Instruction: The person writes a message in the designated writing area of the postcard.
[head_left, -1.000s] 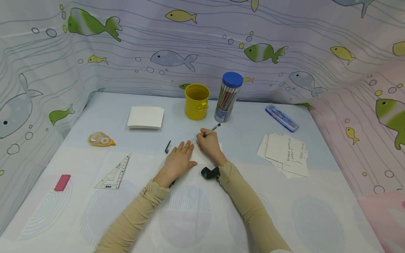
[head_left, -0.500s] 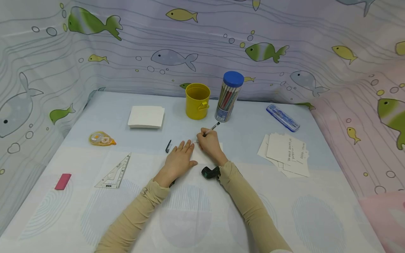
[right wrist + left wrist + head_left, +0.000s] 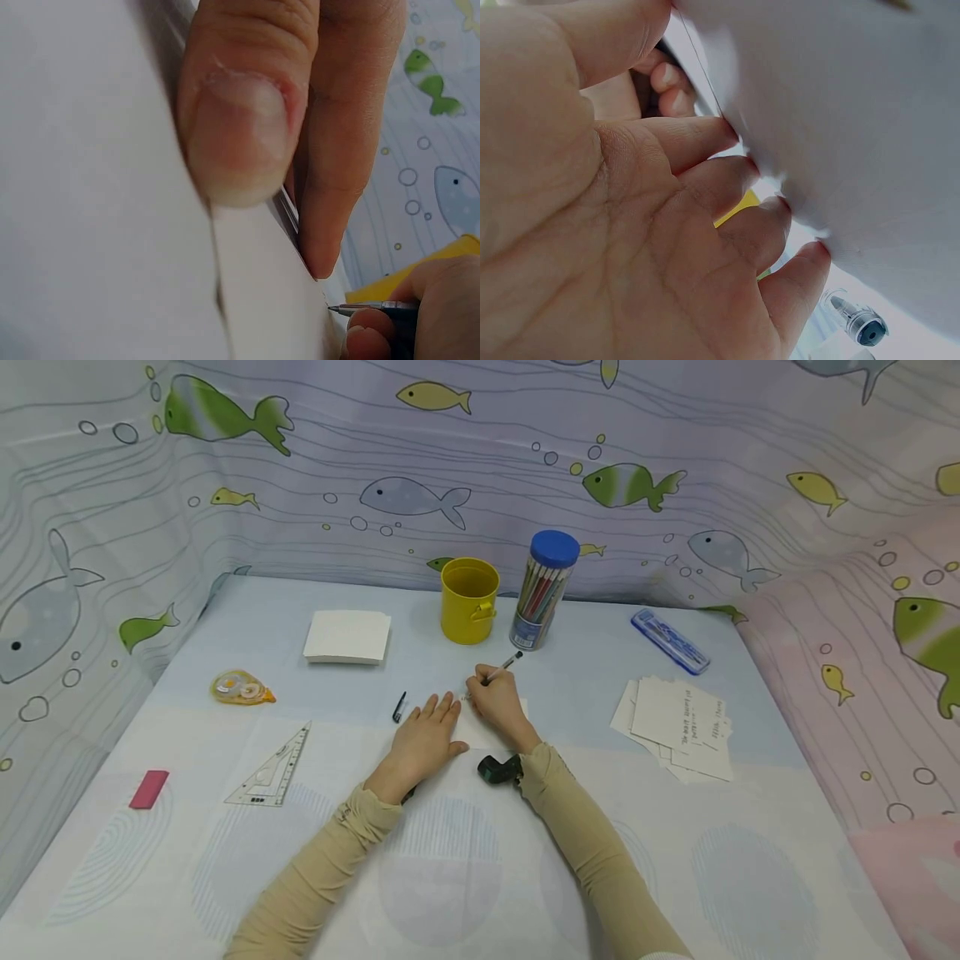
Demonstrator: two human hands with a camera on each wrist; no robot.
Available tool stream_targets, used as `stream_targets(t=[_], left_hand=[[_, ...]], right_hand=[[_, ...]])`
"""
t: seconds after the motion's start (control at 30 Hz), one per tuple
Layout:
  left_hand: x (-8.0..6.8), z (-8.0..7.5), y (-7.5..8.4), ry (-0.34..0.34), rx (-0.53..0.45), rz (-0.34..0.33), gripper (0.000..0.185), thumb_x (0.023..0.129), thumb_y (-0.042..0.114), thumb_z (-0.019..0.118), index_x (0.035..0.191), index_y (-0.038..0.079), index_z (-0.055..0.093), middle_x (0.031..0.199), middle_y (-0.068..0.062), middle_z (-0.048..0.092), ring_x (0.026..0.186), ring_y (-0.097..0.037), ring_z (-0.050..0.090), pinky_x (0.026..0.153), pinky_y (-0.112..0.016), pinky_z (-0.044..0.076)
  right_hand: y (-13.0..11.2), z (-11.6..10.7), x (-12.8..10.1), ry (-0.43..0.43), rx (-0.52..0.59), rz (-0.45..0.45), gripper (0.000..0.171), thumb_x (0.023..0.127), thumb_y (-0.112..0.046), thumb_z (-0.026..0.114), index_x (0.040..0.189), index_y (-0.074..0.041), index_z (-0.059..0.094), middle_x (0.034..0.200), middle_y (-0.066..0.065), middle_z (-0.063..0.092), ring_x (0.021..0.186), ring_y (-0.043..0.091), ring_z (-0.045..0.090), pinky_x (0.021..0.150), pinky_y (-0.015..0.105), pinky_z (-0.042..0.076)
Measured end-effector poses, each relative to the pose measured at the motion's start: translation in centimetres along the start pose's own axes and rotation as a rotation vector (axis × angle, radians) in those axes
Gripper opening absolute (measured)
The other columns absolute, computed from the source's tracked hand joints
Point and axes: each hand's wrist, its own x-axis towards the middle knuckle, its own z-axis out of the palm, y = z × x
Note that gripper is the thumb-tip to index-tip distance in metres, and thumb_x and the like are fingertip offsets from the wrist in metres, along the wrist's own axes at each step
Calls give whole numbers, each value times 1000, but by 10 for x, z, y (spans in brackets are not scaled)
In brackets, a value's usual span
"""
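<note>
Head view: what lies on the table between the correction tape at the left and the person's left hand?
Only the black pen cap, lying just left of the left hand; from the correction tape to the cap the table is bare. The head view shows it.

Your right hand (image 3: 497, 703) has barely moved: from a second ago to now it sits a touch toward 12 o'clock on the card (image 3: 480, 727), the pen (image 3: 501, 667) perhaps shifted with it, though the head view is too coarse to tell.
</note>
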Motion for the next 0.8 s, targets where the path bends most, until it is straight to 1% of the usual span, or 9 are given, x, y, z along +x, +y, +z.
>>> stream_targets(t=[0.1, 0.13, 0.37, 0.57, 0.8], left_hand=[[0, 0, 0, -18, 5, -9, 73, 96, 42, 55, 150, -1, 31, 159, -19, 24, 147, -39, 22, 117, -55, 26], [0, 0, 0, -14, 3, -8, 73, 96, 41, 56, 150, -1, 32, 158, -20, 25, 147, -39, 23, 117, -56, 26], [0, -1, 1, -26, -2, -11, 73, 96, 42, 55, 150, 0, 30, 159, -19, 23, 148, -39, 21, 118, -55, 24], [0, 0, 1, -20, 4, -14, 73, 96, 42, 56, 150, -1, 31, 159, -19, 24, 147, -39, 22, 118, -55, 25], [0, 0, 0, -9, 6, -2, 73, 96, 42, 56, 150, -1, 32, 158, -19, 25, 147, -39, 23, 117, -56, 26]], right_hand=[[0, 1, 0, -5, -4, 9, 37, 87, -3, 51, 55, -13, 35, 42, -4, 38, 36, 8, 37, 38, 20, 24], [0, 1, 0, -6, -4, 10, 37, 86, -3, 51, 55, -13, 34, 42, -4, 38, 36, 8, 37, 38, 20, 24], [0, 1, 1, 27, -24, 4, 39, 86, -3, 51, 53, -14, 33, 39, -6, 37, 34, 6, 36, 37, 19, 24], [1, 1, 1, 25, -9, -15, 39, 86, -2, 50, 54, -13, 33, 39, -6, 37, 35, 6, 35, 38, 20, 23], [1, 0, 1, 27, -16, -10, 39, 87, 1, 51, 54, -12, 34, 38, -11, 35, 33, 2, 35, 38, 21, 23]])
